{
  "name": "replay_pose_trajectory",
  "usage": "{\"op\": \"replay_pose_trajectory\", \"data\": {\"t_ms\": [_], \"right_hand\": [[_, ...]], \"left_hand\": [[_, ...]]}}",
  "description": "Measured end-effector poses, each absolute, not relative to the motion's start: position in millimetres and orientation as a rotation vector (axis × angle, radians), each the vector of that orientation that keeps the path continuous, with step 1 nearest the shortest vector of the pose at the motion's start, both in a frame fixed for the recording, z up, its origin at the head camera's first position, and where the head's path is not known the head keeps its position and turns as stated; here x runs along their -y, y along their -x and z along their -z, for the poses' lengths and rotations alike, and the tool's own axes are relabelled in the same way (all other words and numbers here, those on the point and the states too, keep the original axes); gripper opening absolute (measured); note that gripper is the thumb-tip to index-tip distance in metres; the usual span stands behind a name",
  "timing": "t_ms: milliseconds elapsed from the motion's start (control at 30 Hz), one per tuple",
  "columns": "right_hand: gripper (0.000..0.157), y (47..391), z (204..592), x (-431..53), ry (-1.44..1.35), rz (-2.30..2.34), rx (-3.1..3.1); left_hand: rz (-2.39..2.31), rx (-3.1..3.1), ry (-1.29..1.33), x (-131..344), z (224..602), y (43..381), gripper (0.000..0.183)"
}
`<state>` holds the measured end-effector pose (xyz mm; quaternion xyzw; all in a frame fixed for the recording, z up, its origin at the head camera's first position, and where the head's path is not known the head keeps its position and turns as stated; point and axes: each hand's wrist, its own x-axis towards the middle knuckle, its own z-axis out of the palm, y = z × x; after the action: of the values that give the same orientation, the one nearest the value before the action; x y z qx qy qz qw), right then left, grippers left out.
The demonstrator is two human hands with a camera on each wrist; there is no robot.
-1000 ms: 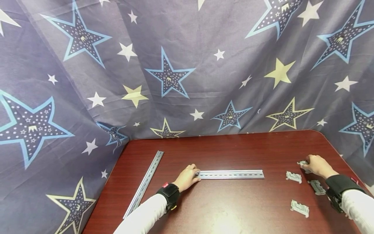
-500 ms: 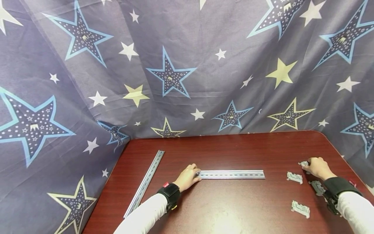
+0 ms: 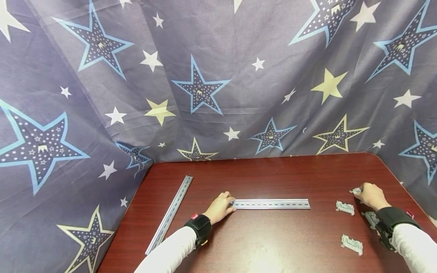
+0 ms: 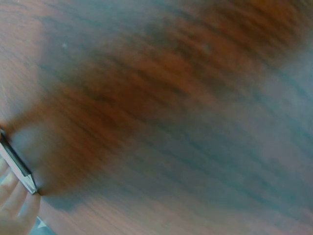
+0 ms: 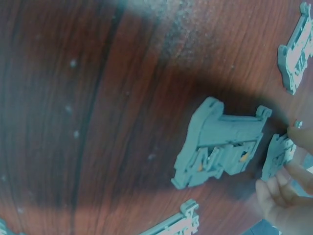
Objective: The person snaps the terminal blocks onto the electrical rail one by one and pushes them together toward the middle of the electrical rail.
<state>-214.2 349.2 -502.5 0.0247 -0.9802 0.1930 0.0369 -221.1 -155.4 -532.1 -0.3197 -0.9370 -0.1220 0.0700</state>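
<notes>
A metal DIN rail [image 3: 271, 204] lies crosswise on the table, and my left hand [image 3: 218, 207] grips its left end between thumb and fingers. The left wrist view shows just the rail's end [image 4: 18, 164] against those fingers. At the far right my right hand [image 3: 373, 195] pinches a grey terminal block [image 3: 356, 190]. In the right wrist view this block [image 5: 279, 154] looks tilted between thumb and fingertips. Other terminal blocks lie nearby: one [image 3: 345, 207] to its left, one [image 3: 370, 219] partly hidden by the right wrist, and one [image 3: 352, 244] closer to me.
A second DIN rail [image 3: 169, 214] lies slanted along the left side of the reddish-brown table [image 3: 266, 239]. Behind the table hangs a star-patterned cloth [image 3: 218, 125]. The table's right edge runs just beyond my right hand.
My right hand has shifted slightly left and toward me, its fingers closing in on the terminal block. The left hand stays on the rail's end.
</notes>
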Motion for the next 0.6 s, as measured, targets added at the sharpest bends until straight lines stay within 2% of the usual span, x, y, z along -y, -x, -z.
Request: {"op": "replay_pose_trajectory", "data": {"t_ms": [200, 333, 467, 600], "right_hand": [[0.027, 214.5, 506.7, -347.5, -0.074, -0.607, 2.949], [0.021, 214.8, 506.6, -345.7, -0.089, -0.589, 2.924], [0.03, 215.7, 506.2, -345.0, -0.071, -0.582, 2.92], [0.031, 215.0, 505.4, -343.6, -0.038, -0.616, 2.911]], "left_hand": [[0.353, 2.804, 0.971, 155.2, 533.1, 222.0, 0.032], [0.358, 2.797, 0.975, 155.2, 533.0, 222.2, 0.032], [0.356, 2.796, 0.977, 155.2, 533.3, 222.7, 0.032], [0.345, 2.803, 0.976, 155.2, 533.3, 222.9, 0.032]]}}
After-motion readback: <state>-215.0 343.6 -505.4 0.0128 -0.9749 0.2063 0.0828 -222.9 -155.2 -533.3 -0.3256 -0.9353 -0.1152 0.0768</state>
